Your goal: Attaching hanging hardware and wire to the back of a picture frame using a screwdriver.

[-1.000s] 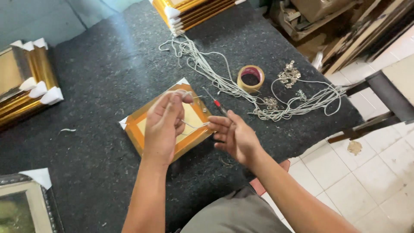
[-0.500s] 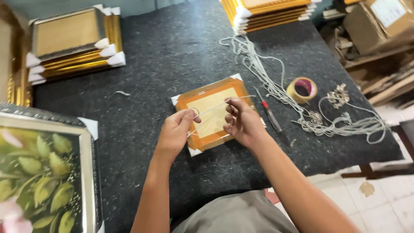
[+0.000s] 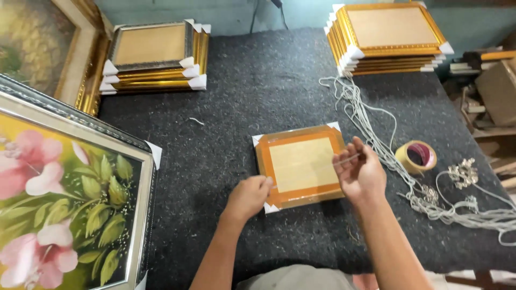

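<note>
Seen from the head camera, a person bends over a small picture frame (image 3: 301,165) lying back-up on a dark felt-covered table (image 3: 258,91). The left hand (image 3: 248,196) is closed at the frame's near left corner, fingers pinched on something too fine to make out. The right hand (image 3: 359,171) hovers over the frame's right edge, fingers curled narrow around a thin pale cord (image 3: 348,158) that appears to stretch across the backing. The work looks to be at the stringing stage; the next move likely calls for steady tension and a secure fastening at each side. Just right of the right hand lie a tangle of loose cords (image 3: 387,156), a roll of tape (image 3: 416,156) and small metal fittings (image 3: 462,173). Well beyond both hands stand two stacks of gilt frames (image 3: 153,56). Left of the left hand, a flower painting (image 3: 64,188) crowds the table edge.
</note>
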